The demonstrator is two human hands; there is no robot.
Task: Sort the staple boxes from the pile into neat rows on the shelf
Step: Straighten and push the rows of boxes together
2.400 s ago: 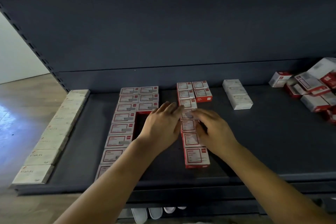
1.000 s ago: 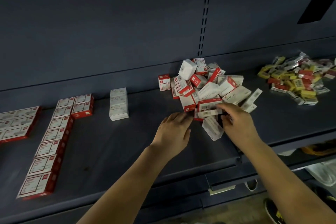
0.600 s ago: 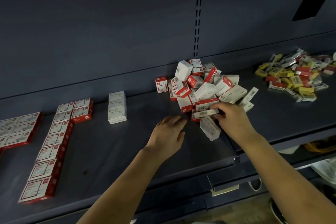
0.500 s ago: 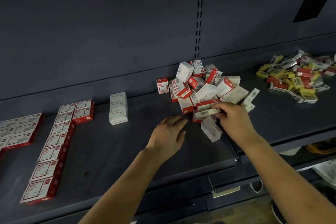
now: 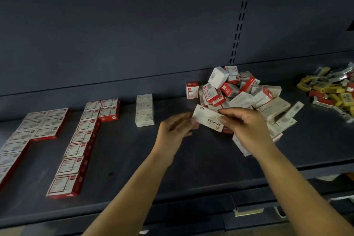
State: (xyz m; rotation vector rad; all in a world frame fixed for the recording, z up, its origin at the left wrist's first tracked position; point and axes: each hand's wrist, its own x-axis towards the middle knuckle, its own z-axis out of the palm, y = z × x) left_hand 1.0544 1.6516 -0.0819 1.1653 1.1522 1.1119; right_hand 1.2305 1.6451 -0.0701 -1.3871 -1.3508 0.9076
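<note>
Hands, both my left hand and right hand, pinch one white staple box beside the pile. My sleeve-less arm could bump it, and boxes would slide off the shelf.

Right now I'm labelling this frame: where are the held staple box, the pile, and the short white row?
held staple box point(image 5: 207, 119), head view, printed top face.
pile point(image 5: 241, 94), head view, jumbled middle.
short white row point(image 5: 144, 110), head view, middle box.
</note>
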